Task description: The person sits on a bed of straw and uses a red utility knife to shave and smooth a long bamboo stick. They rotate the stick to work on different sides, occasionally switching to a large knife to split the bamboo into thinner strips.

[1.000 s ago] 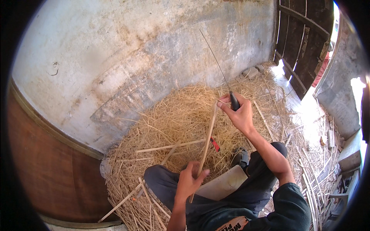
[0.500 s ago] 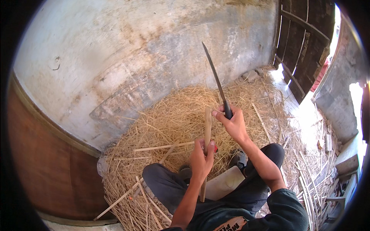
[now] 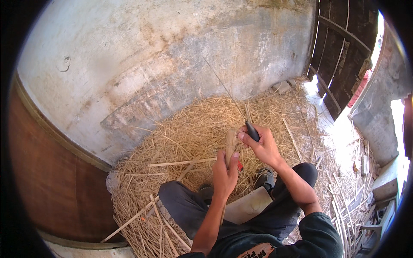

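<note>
My left hand [image 3: 224, 175] is closed around a flat strip of bamboo or wood [image 3: 231, 141], whose upper end rises above the fingers. The lower end runs down past my wrist between my legs. In my right hand [image 3: 265, 147] is the black handle of a long knife [image 3: 252, 131]. Its thin blade points up and to the left, seen nearly edge-on. The right thumb and fingertips are close beside the strip's top end; whether they touch it I cannot tell. A small red thing [image 3: 240, 166] shows just beside my left hand.
Straw-like shavings [image 3: 206, 116] cover the floor ahead, with several pale strips [image 3: 183, 163] lying on them. A pale board or block [image 3: 247, 207] sits between my legs. The stained wall [image 3: 142, 64] rises beyond, and a dark plank door [image 3: 340, 47] stands at far right.
The knife has tipped to the left and its blade has turned edge-on. My right hand has dropped slightly, and the strip's top end has moved a little lower.
</note>
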